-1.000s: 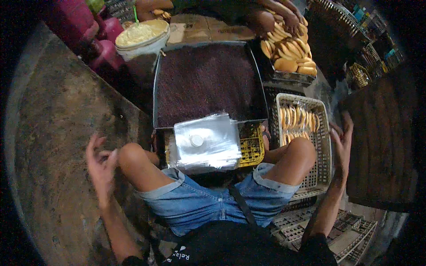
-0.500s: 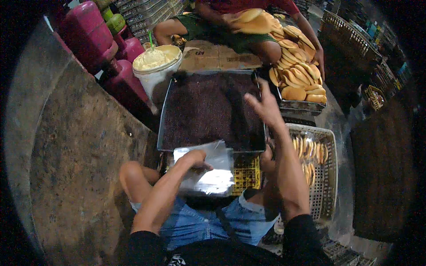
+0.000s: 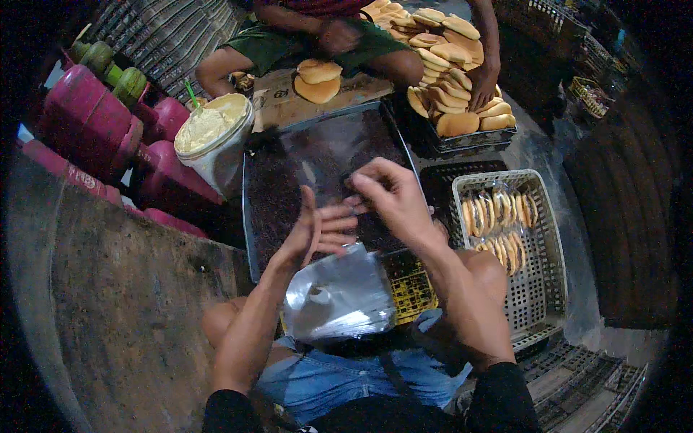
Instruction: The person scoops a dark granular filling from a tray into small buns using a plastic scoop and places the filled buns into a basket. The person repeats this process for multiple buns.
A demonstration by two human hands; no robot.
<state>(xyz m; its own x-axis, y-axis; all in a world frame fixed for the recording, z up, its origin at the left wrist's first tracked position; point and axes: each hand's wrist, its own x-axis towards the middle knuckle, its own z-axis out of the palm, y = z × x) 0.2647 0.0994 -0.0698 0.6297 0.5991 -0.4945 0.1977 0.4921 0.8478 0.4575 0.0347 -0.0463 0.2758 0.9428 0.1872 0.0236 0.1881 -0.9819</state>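
Both of this person's bare hands hang over the nearer part of the shallow, rectangular, metal-rimmed tray (image 3: 247, 216), which holds fine dark-brown grains (image 3: 281, 180). The left hand (image 3: 310, 233) has its fingers spread, thumb up; the right hand (image 3: 393, 193), close beside it, has its fingers bent, and I can't tell whether they pinch anything. The stack of clear, shiny plastic bags (image 3: 339, 289) lies at the tray's near edge, beside the visible part of a yellow lattice plastic crate (image 3: 415, 289). Those bags look slick to me, so a brush from the left forearm could slide the top ones off, and grains dropping from the fingers could dirty them. Beyond the tray's far edge, two round golden buns (image 3: 317, 88) sit on brown cardboard (image 3: 271, 108); a hard bump to the tray might jolt them. Off the tray's far left corner, the white plastic bucket (image 3: 220, 162) is heaped with pale-yellow cream (image 3: 213, 124), which a knock could spill onto the grains.
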